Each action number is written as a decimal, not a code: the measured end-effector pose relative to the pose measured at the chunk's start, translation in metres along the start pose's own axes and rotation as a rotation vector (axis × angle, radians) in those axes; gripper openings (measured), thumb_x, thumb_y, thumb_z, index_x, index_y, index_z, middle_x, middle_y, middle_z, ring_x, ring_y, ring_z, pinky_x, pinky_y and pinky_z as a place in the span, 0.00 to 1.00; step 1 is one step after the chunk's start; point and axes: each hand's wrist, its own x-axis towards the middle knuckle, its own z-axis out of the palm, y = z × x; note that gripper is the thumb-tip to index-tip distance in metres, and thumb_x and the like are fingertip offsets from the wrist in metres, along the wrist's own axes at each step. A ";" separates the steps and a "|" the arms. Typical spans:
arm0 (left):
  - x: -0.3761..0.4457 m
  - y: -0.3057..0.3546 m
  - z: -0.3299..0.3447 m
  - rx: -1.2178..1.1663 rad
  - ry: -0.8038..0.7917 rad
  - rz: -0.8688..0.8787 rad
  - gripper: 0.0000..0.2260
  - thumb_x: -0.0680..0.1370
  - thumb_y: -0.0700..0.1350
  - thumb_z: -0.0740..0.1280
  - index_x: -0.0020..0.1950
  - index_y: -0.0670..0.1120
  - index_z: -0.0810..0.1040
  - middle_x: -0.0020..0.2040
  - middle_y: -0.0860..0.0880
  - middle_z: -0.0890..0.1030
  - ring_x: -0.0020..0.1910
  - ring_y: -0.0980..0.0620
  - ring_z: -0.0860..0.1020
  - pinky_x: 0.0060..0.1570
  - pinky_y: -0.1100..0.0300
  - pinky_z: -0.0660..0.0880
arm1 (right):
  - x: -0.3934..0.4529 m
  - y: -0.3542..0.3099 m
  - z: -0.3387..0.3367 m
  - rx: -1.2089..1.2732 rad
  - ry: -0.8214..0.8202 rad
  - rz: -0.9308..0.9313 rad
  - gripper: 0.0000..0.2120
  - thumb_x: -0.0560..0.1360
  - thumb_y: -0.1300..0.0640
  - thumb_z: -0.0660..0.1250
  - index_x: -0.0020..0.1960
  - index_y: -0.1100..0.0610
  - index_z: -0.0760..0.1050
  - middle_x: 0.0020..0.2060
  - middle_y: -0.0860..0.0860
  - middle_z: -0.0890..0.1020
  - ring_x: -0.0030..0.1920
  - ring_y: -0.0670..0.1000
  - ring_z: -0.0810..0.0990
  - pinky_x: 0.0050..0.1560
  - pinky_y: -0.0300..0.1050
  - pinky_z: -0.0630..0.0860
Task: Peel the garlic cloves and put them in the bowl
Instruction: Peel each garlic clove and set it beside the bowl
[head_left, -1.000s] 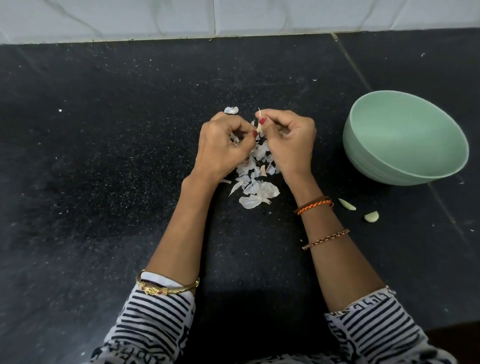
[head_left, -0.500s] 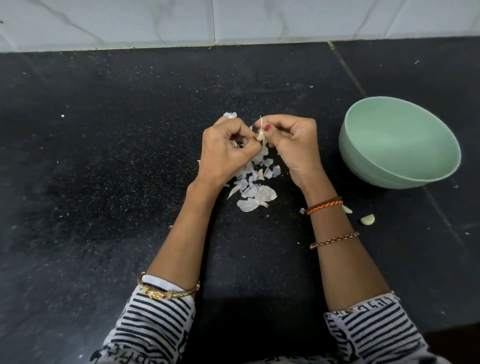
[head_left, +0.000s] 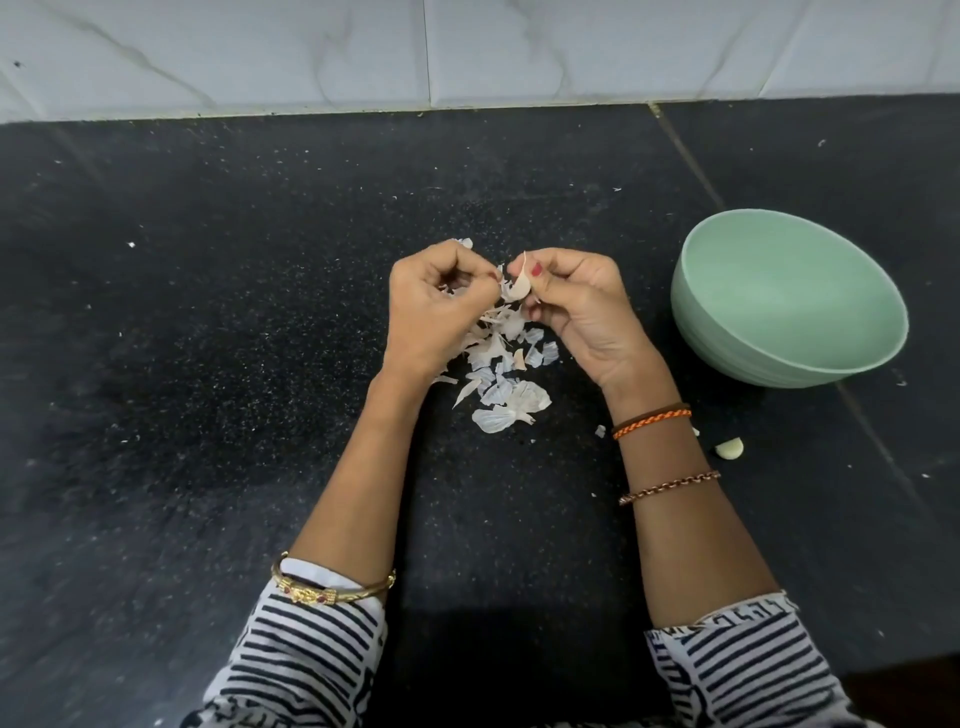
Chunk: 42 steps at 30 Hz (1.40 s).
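Note:
My right hand (head_left: 576, 306) pinches a garlic clove (head_left: 519, 285) with papery skin curling off it, thumb on top. My left hand (head_left: 436, 306) is curled beside it, its fingertips pinching the loose skin at the clove's left edge. Both hands hover above a heap of white garlic peels (head_left: 501, 374) on the black counter. A pale green bowl (head_left: 717, 332) stands to the right of my right hand; its inside looks bare. One peeled clove (head_left: 730, 448) lies on the counter in front of the bowl, right of my right wrist.
A second small pale piece (head_left: 695, 431) peeks out beside my right wrist bands. The black speckled counter (head_left: 208, 364) runs back to a white tiled wall (head_left: 467, 52). Tiny skin flecks (head_left: 600, 430) are scattered about.
My hands have drawn slightly apart, and the skin is pulled further off the clove. The view has tilted, so the counter and bowl sit lower in frame.

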 end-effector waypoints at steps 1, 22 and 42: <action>0.002 0.000 -0.004 -0.034 0.046 -0.009 0.02 0.65 0.45 0.66 0.33 0.48 0.78 0.28 0.58 0.78 0.31 0.57 0.73 0.34 0.65 0.71 | 0.000 -0.001 -0.002 0.047 0.008 0.014 0.14 0.76 0.70 0.60 0.36 0.59 0.80 0.26 0.47 0.79 0.28 0.41 0.72 0.30 0.33 0.70; -0.001 -0.006 0.003 0.083 -0.100 -0.037 0.04 0.74 0.45 0.67 0.40 0.46 0.77 0.32 0.58 0.73 0.30 0.62 0.69 0.35 0.69 0.67 | 0.002 0.002 0.003 -0.237 0.167 -0.136 0.10 0.76 0.67 0.63 0.42 0.54 0.79 0.36 0.45 0.81 0.36 0.40 0.77 0.35 0.33 0.74; -0.002 -0.008 0.007 0.027 -0.188 -0.077 0.11 0.74 0.57 0.59 0.39 0.51 0.73 0.33 0.56 0.71 0.33 0.60 0.68 0.36 0.63 0.68 | 0.001 -0.001 0.002 -0.268 0.170 -0.185 0.09 0.74 0.67 0.65 0.41 0.56 0.79 0.36 0.46 0.81 0.34 0.40 0.78 0.34 0.33 0.75</action>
